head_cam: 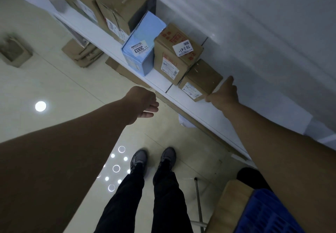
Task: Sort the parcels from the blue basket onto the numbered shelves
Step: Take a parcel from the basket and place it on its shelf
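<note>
Head view: is looking down past both bare arms at a white shelf point(209, 111) and a pale tiled floor point(54, 80).
Right fingers point(230, 82): are stretching out straight along the right side of the small brown parcel point(201, 78), the thumb reaching to its near corner.
Right hand point(224, 94): is lying spread against that parcel, not curling round it.
Small brown parcel: is sitting near the shelf's front edge, touching a taller brown box point(176, 54) labelled 78-3-42.
Light-blue box point(140, 51): is standing just beside the taller box, marked 3003.
Left fingers point(152, 108): are hanging loosely curled, holding nothing.
Left hand point(143, 103): is hovering in front of the shelf edge, apart from it.
Blue basket point(269, 212): is showing at the bottom right, under the right arm, touching a cardboard box point(227, 205).
</note>
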